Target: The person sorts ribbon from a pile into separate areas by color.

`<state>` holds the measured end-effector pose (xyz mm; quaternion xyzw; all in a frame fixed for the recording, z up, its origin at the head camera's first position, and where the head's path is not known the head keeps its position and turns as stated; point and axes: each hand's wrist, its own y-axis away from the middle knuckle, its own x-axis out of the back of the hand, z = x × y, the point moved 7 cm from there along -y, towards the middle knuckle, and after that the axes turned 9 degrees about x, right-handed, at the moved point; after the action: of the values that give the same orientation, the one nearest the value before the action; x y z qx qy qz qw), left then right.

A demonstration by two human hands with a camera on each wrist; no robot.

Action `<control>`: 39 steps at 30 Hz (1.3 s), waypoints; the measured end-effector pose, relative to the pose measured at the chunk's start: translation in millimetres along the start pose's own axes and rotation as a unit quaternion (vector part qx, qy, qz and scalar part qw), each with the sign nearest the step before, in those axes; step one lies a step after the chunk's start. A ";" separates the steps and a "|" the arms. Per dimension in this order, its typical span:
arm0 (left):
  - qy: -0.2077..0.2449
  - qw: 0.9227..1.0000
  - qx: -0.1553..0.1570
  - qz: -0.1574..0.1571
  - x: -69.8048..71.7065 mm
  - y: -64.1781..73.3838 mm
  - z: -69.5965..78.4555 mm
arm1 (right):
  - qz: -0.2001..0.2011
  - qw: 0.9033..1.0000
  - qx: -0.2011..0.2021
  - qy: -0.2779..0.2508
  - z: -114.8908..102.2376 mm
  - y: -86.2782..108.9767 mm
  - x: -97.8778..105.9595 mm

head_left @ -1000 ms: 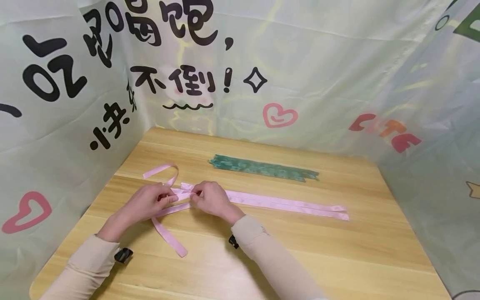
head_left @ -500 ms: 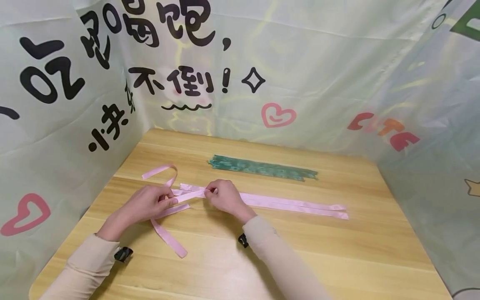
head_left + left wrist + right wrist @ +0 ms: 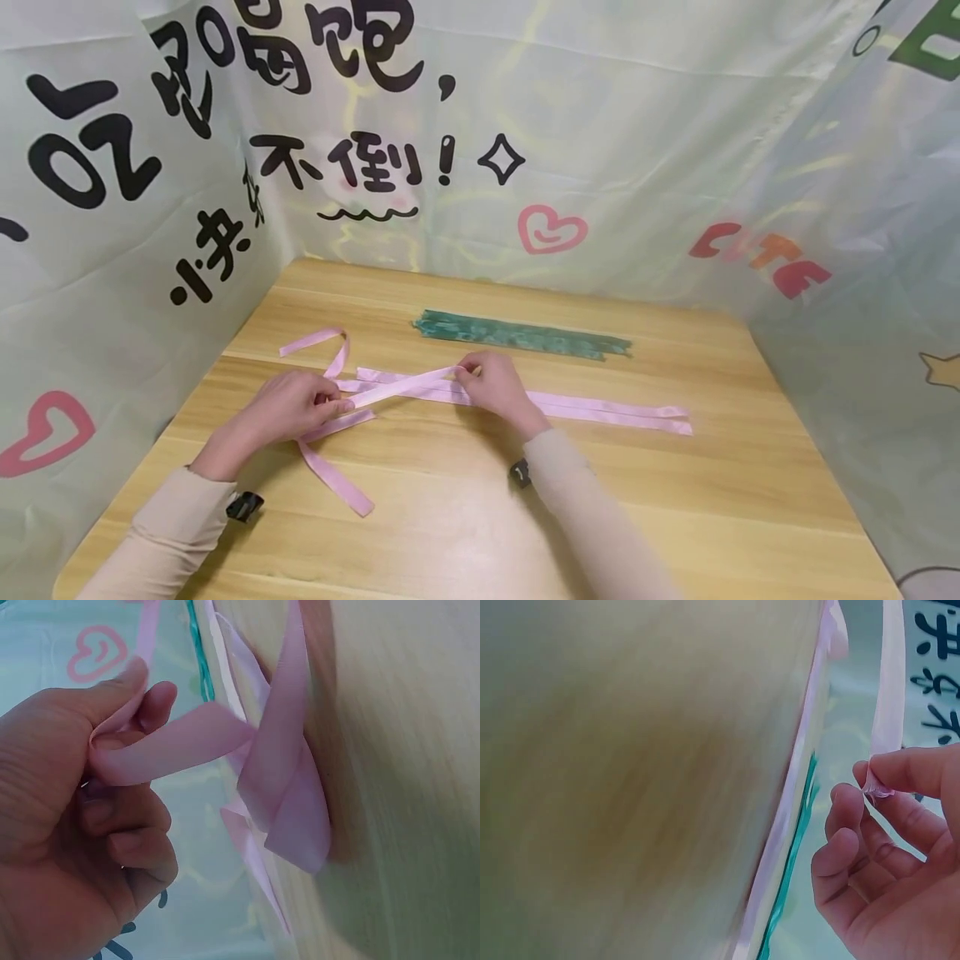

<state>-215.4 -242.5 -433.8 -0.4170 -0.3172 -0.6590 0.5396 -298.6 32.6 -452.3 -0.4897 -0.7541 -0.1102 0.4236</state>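
Note:
A pink satin ribbon (image 3: pixel 405 386) stretches between the two hands, raised off the wooden table. My left hand (image 3: pixel 296 406) pinches it between thumb and forefinger; in the left wrist view the ribbon (image 3: pixel 176 746) bends around the fingers and drops to loose pink folds (image 3: pixel 289 772) on the table. The ribbon's frayed end (image 3: pixel 877 791) is pinched by the thumb and forefinger of my right hand (image 3: pixel 495 387). Beneath lie more pink ribbon strips (image 3: pixel 600 408), flat and side by side, reaching to the right. Loose pink tails (image 3: pixel 337 479) curl out around the left hand.
A bundle of dark green ribbon strips (image 3: pixel 517 335) lies flat toward the back of the wooden table (image 3: pixel 712 508). Printed cloth walls (image 3: pixel 637 150) stand around the back and sides. A black wrist device (image 3: pixel 245 506) sits under the left cuff.
My right hand has moved to the right with the ribbon end, drawing out a longer stretch from the left hand. The left hand stays nearly in place. The view shifts slightly.

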 end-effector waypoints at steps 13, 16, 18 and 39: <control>-0.005 1.000 0.019 0.022 3.3 -6.3 0.1 | 0.030 0.994 -0.095 -0.039 46.3 35.2 44.9; -0.002 0.999 0.023 0.023 3.1 -8.6 -0.4 | 0.039 0.993 -0.104 -0.039 56.4 43.7 54.9; 0.001 1.000 0.024 0.020 2.4 -10.4 -0.8 | 0.044 0.992 -0.109 -0.036 62.8 48.8 60.9; 0.046 0.998 -0.033 0.017 1.9 -22.2 10.7 | 0.058 0.988 -0.141 -0.010 84.9 77.1 101.8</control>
<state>-235.0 -229.3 -426.6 -0.4091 -0.2637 -0.6783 0.5505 -295.9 185.8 -447.8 -0.5882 -0.7057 -0.1858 0.3486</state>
